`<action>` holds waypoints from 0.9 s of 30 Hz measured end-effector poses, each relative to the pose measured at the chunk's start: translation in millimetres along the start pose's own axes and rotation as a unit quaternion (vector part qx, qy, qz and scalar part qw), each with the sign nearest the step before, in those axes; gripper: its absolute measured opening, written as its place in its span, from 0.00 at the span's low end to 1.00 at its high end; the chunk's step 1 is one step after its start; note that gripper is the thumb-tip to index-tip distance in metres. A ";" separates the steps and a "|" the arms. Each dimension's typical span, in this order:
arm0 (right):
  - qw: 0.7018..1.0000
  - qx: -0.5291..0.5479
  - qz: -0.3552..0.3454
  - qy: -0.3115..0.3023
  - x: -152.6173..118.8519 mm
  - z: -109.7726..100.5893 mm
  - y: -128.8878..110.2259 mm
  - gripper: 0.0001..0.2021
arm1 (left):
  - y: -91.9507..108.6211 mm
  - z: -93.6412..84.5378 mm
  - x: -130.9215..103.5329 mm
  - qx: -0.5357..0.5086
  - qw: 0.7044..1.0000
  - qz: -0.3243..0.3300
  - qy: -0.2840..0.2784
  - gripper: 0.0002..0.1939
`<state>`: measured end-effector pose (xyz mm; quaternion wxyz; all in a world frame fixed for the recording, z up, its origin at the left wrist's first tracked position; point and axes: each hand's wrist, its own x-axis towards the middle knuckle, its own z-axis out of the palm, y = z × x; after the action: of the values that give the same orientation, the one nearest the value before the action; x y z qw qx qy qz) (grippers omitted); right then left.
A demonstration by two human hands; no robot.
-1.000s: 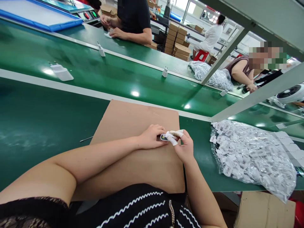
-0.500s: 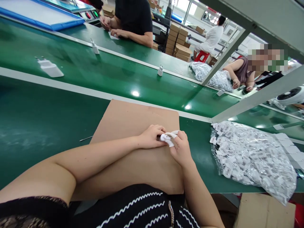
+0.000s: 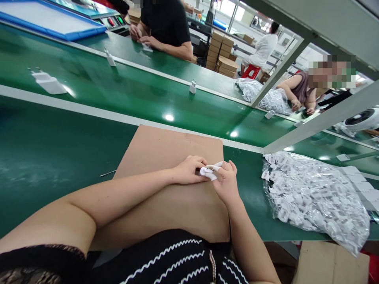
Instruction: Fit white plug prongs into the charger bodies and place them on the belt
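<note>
Over a sheet of brown cardboard (image 3: 166,150), my two hands meet at a small white plastic piece (image 3: 204,171), whose exact kind I cannot make out. Closed round its left side is my left hand (image 3: 190,169), thumb and fingers pinching it. My right hand (image 3: 227,180) is closed too, its thumb and forefinger at the piece's right side. White coverings, like finger cots, appear on those two fingertips. Part of the piece is hidden by the fingers. To the right, a clear plastic bag (image 3: 314,193) full of white plastic parts lies on the green table.
White plug chargers (image 3: 193,86) stand or lie along a green conveyor belt (image 3: 142,92) beyond a pale rail. A thin metal tool (image 3: 108,173) lies left of the cardboard. A slanted white post (image 3: 319,116) rises at right. Co-workers (image 3: 166,27) sit across the belt.
The chargers on the belt have shifted left. My right fingers have moved slightly at the white piece; my left hand stays in place.
</note>
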<state>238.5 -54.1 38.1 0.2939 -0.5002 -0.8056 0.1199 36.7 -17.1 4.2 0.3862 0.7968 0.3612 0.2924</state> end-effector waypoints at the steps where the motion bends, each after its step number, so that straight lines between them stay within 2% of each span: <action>1: 1.000 -0.011 -0.007 0.008 -1.4 0.0 -1.7 0.18 | 0.1 -0.3 0.0 0.000 1.000 0.001 0.001 0.12; 7: 0.997 -0.035 -0.015 0.067 -9.4 -2.2 -7.1 0.16 | 1.5 -0.5 0.2 0.004 1.000 -0.002 -0.001 0.11; 17: 0.996 -0.085 -0.026 0.021 -4.3 0.2 -5.4 0.19 | 0.6 0.5 0.0 0.010 1.000 0.000 0.000 0.12; 22: 0.994 -0.104 -0.030 -0.006 -0.2 -7.0 -5.9 0.14 | -0.4 1.9 0.6 0.010 1.000 0.004 0.009 0.13; 25: 0.994 -0.095 -0.050 -0.023 3.9 -10.0 -0.8 0.14 | 0.6 2.1 1.7 -0.003 1.000 0.006 0.018 0.12; 27: 0.996 -0.070 -0.048 -0.014 6.9 -7.7 5.5 0.14 | 0.6 2.0 3.1 -0.003 1.000 0.003 0.022 0.11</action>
<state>244.9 -46.2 44.0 0.2523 -0.4781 -0.8394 0.0561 40.1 -15.7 4.2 0.3797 0.7901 0.3660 0.3125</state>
